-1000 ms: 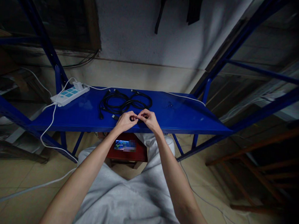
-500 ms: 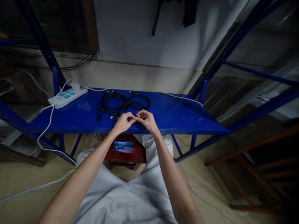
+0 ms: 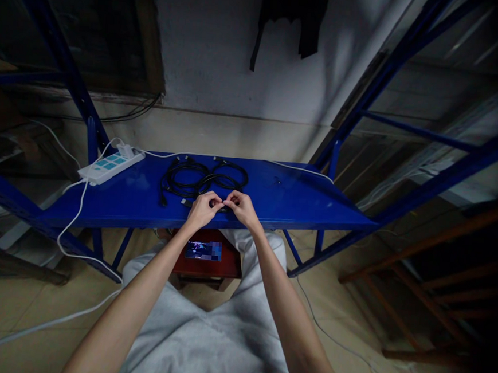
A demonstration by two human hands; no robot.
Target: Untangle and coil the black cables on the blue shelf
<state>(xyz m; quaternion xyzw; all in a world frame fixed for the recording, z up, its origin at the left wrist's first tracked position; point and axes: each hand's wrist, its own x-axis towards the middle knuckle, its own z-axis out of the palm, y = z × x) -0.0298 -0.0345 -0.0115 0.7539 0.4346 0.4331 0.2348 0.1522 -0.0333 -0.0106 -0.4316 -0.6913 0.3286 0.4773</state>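
My left hand and my right hand meet fingertip to fingertip over the front edge of a blue metal shelf. Both pinch a small dark piece between them, apparently the end of a black cable; it is too small and dark to make out. Just behind my hands lies a bundle of coiled black cables on the shelf.
A white power strip with teal switches lies at the shelf's left rear, its white cord hanging to the floor. Blue rack uprights stand on both sides. A red stool with a phone sits under the shelf. Wooden frames lie at right.
My hands stay joined at the fingertips and have hardly moved. The view has tilted slightly, so the shelf and hands sit a little lower and further left in the picture.
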